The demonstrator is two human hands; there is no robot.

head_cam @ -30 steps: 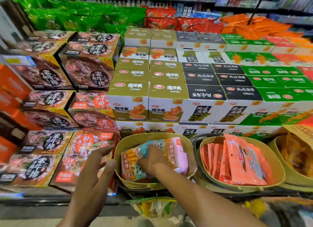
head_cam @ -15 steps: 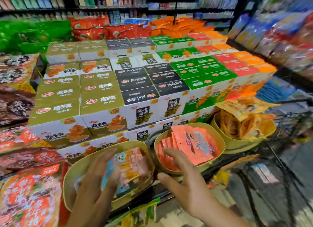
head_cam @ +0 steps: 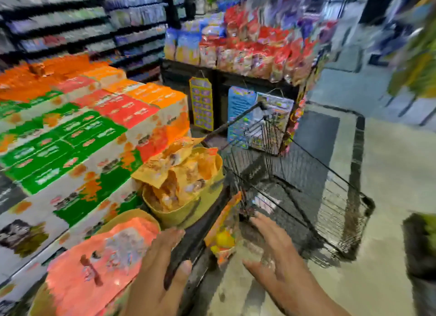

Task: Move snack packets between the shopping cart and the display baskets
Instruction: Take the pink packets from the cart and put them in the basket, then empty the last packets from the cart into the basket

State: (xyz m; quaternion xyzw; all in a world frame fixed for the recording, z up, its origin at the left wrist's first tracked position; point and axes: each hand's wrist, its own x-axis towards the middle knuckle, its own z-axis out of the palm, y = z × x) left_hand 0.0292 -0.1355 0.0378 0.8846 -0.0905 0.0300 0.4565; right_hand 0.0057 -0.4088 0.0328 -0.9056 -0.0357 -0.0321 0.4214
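Both hands are spread and hold nothing: the left hand point(head_cam: 160, 266) hovers by the near basket's rim, the right hand point(head_cam: 273, 252) over the shopping cart point(head_cam: 306, 181). Motion blur smears everything. A yellow-orange packet point(head_cam: 224, 230) stands at the cart's near edge. 2 display baskets hold packets: salmon ones point(head_cam: 99, 263) near, yellow ones point(head_cam: 179, 174) behind.
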